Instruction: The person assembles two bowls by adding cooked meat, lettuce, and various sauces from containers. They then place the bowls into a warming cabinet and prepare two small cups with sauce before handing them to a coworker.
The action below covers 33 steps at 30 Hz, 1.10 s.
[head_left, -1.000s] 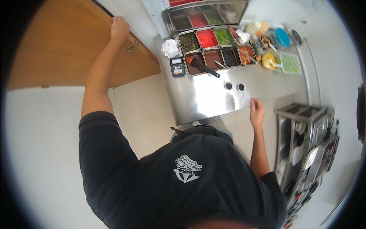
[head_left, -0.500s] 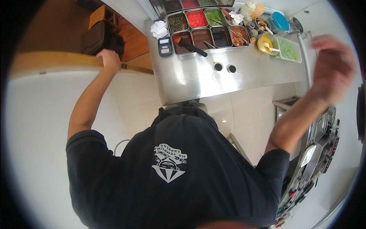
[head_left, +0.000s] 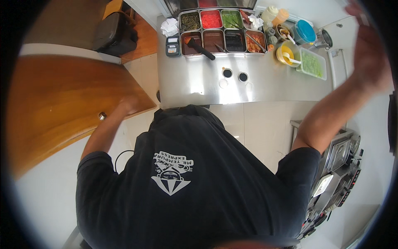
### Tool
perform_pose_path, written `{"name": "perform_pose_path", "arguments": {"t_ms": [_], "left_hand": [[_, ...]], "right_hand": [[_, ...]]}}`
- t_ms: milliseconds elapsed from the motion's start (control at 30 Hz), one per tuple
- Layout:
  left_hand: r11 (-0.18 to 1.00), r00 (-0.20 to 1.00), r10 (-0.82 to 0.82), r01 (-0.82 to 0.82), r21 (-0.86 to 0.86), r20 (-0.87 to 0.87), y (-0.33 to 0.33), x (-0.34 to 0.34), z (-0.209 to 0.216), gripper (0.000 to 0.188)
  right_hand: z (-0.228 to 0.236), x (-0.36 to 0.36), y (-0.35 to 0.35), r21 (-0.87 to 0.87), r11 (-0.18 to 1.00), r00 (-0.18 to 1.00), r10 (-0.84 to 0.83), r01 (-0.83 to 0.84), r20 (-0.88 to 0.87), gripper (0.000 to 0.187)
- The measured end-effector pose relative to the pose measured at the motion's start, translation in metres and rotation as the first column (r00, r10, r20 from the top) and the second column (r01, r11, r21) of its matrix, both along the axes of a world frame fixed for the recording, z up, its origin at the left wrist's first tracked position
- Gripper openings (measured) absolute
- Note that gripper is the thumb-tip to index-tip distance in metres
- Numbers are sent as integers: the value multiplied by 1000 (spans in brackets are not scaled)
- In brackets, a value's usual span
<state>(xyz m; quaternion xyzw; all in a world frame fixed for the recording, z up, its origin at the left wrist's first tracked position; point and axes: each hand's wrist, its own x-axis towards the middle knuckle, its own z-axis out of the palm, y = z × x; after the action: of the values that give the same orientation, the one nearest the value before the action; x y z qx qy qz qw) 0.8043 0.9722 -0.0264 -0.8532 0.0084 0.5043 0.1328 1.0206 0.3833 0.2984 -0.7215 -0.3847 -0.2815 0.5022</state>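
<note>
A brown wooden door with a round metal knob stands at my left. My left hand lies against the door near its free edge, and its blurred fingers do not show clearly. Raised high at the far right, my right hand is near the white wall. Motion smears its fingers, and I cannot make out whether it holds anything. Ahead, on the steel counter, stand two small cups of dark liquid, apart from both hands.
Metal food pans line the counter's back, an orange-and-black utensil resting across one. Near them are a card terminal, a yellow bowl and a green-filled tub. A black bin stands beyond the door. Cooking equipment is at the right.
The door has swung toward me, showing its wide face and knob. My left hand has moved nearer and slightly right with it. My right hand has risen toward the upper right.
</note>
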Motion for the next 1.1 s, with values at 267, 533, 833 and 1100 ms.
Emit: {"name": "perform_pose_path", "arguments": {"t_ms": [267,533,833,1100], "left_hand": [[653,726,355,258,-712,589,-288,113,-39,47],[743,763,439,-11,-669,475,-345,155,-80,79],[694,698,446,125,-709,560,-332,154,-113,54],[690,732,422,123,-714,535,-305,126,-102,49]], "right_hand": [[-340,-23,36,-491,861,664,-444,131,-602,53],[-426,-68,53,-657,747,647,-553,104,-525,72],[-440,-78,60,-656,717,601,-638,235,-482,53],[-445,-91,82,-639,719,572,-655,271,-494,46]]}}
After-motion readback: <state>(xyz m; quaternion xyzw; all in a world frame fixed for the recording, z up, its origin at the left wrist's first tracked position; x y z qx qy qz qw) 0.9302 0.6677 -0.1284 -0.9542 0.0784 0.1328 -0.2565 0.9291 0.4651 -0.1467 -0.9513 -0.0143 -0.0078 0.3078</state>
